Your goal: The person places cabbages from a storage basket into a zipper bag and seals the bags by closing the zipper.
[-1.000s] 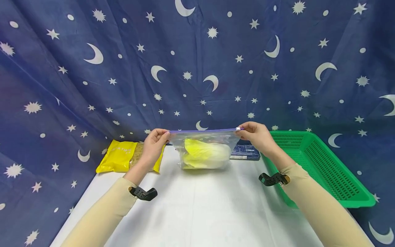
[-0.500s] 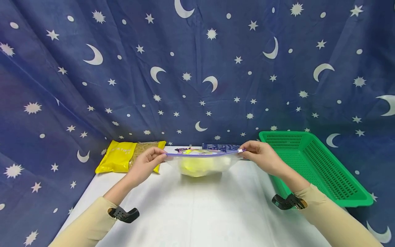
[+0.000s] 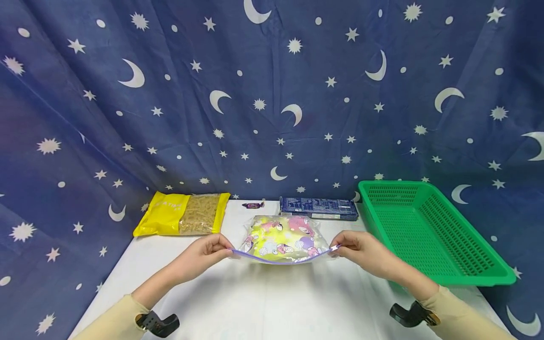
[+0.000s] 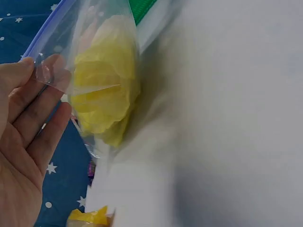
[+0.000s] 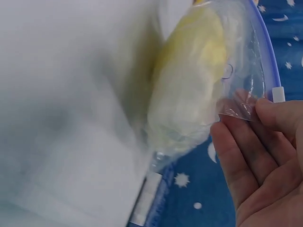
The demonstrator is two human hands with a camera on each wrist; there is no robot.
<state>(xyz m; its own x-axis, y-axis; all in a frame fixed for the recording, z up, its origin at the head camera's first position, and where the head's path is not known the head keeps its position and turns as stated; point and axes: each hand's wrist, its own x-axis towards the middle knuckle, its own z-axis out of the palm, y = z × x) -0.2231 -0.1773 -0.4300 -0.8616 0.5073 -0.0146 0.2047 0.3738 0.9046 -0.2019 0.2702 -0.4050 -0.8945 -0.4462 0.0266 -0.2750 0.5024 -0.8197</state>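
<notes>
A clear slider zip bag [image 3: 282, 238] with a pink and purple cartoon print on its upper face hangs between my hands over the white table. Inside it lies a yellow and white leafy vegetable like a napa cabbage [image 4: 106, 75]. My left hand [image 3: 203, 255] pinches the left end of the purple zip strip. At the other end my right hand [image 3: 366, 254] pinches the corner by the white slider [image 5: 278, 94]. The strip sags towards me in the middle. In the right wrist view the pale end of the cabbage [image 5: 177, 99] shows through the plastic.
At the back left lies a yellow pack [image 3: 182, 214] with a see-through window. A small purple wrapped candy [image 3: 253, 205] and a dark blue flat packet [image 3: 318, 208] lie along the back edge. A green basket [image 3: 442, 236] stands on the right. A blue star-patterned curtain [image 3: 255, 94] hangs behind.
Both hands have come down and towards me with the bag. It has tipped from upright to lying flatter, so its printed side now faces up. The candy and blue packet have come into view behind it.
</notes>
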